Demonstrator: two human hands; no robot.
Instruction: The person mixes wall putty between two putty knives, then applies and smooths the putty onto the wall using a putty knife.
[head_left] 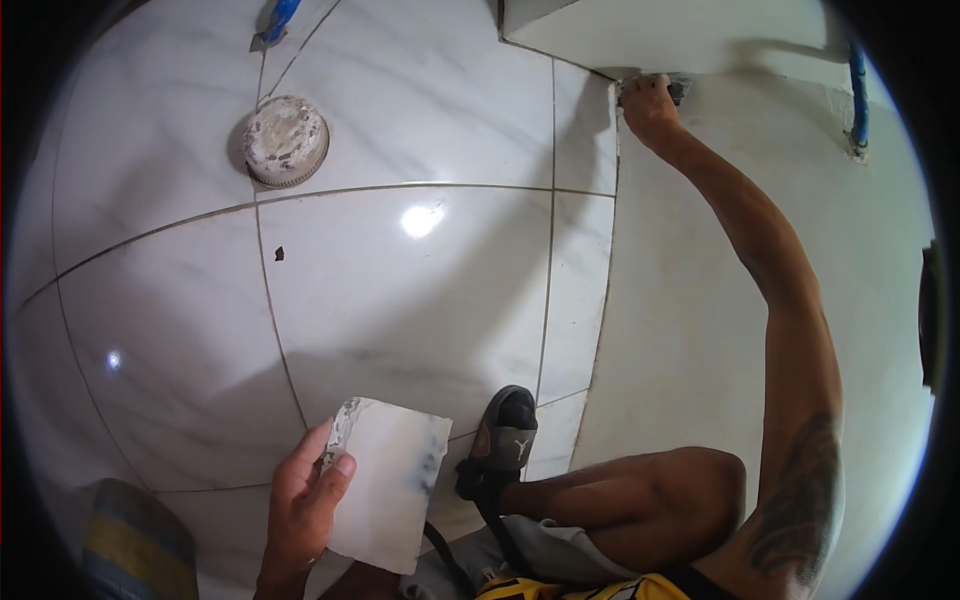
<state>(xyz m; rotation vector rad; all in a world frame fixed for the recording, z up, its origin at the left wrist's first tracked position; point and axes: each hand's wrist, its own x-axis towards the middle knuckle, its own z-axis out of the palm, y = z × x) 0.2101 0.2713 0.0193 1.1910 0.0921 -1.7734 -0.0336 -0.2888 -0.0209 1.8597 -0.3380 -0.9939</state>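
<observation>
My left hand [305,485] grips a whitish rectangular piece of tile [385,485] by its left edge, thumb on top. Grey-white paste clings to the tile near my fingers, and dark smudges mark its right side. Far off, my right arm is stretched to the corner where the pale wall [720,290] meets a white ledge [680,35]. There my right hand [650,108] is closed with its fingers against the wall. A dark grey patch or flat object [680,90] shows beside the fingertips; I cannot tell what they hold.
A round, plaster-crusted tub [287,140] sits on the white tiled floor [400,300]. Beyond it lies a blue-handled tool [280,22]. A blue pipe [858,95] comes out at the far right. My sandalled foot [507,440] and a striped bucket [135,545] are nearer.
</observation>
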